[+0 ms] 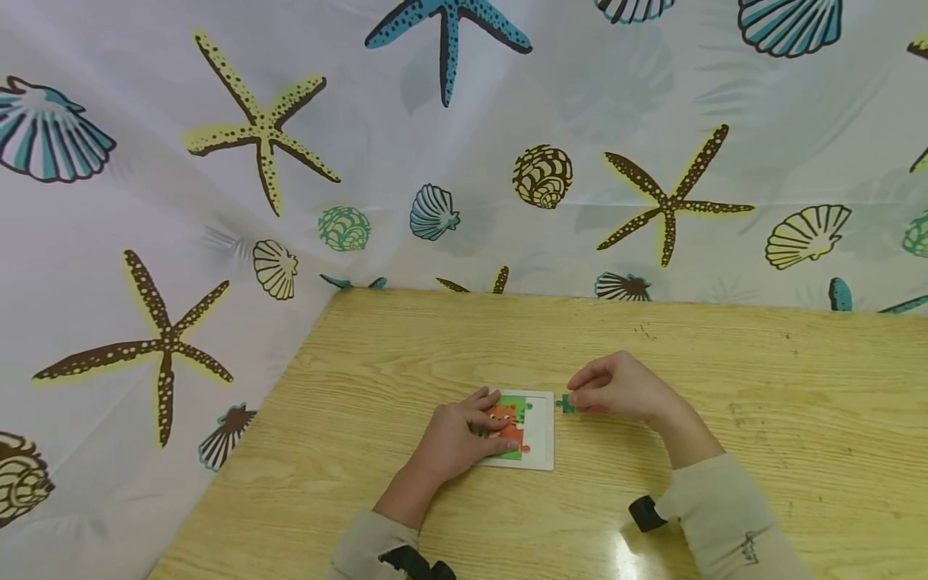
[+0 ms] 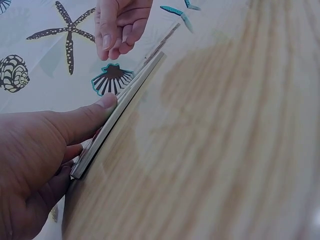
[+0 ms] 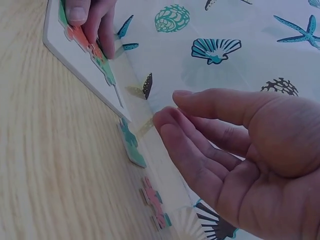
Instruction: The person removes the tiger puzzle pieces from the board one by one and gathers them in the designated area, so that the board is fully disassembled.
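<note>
A jigsaw puzzle in a white tray (image 1: 540,435) lies on the table, its left part filled with green and orange pieces (image 1: 511,435). My left hand (image 1: 453,439) rests over the tray's left side, fingers spread across the pieces and thumb along the near part. To the right of the tray lies a loose green puzzle piece (image 3: 131,145). My right hand (image 1: 627,389) hovers beside it; thumb and fingers are bent toward each other, with nothing visible between them in the right wrist view. A pinkish-red puzzle piece (image 3: 154,202) lies beyond the green one, mostly covered by that hand in the head view.
The wood-grain table (image 1: 812,435) extends to both sides and toward me. A white curtain (image 1: 478,161) printed with starfish and shells hangs along the back and left edges. Dark wrist cameras (image 1: 647,513) sit at both light sleeves.
</note>
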Available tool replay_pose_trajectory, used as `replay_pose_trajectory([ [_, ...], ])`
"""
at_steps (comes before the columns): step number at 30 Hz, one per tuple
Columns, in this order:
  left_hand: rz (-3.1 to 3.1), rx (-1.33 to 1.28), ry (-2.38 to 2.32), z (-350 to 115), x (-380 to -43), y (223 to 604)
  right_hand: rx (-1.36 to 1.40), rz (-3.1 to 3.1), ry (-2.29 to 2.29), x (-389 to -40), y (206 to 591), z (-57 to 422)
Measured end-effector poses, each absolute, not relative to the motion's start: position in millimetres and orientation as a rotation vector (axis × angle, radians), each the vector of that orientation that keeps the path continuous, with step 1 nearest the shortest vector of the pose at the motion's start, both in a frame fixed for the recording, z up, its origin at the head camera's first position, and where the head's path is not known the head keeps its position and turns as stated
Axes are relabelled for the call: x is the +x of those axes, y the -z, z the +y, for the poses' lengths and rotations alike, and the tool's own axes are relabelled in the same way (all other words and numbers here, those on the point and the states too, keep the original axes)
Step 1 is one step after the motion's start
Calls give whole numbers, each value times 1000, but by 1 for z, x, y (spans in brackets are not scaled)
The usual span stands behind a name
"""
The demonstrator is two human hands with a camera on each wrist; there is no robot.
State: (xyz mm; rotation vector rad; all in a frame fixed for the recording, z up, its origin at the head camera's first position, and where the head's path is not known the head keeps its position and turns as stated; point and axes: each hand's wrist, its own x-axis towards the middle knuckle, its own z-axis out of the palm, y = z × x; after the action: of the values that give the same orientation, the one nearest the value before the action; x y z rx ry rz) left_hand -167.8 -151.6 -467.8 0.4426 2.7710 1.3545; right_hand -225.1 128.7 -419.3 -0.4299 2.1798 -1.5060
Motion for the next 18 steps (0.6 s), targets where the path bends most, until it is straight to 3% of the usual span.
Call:
replay_pose_trajectory([
  [18, 2770, 420, -1315, -152, -169, 470, -439, 2236, 1460, -218, 422, 110],
])
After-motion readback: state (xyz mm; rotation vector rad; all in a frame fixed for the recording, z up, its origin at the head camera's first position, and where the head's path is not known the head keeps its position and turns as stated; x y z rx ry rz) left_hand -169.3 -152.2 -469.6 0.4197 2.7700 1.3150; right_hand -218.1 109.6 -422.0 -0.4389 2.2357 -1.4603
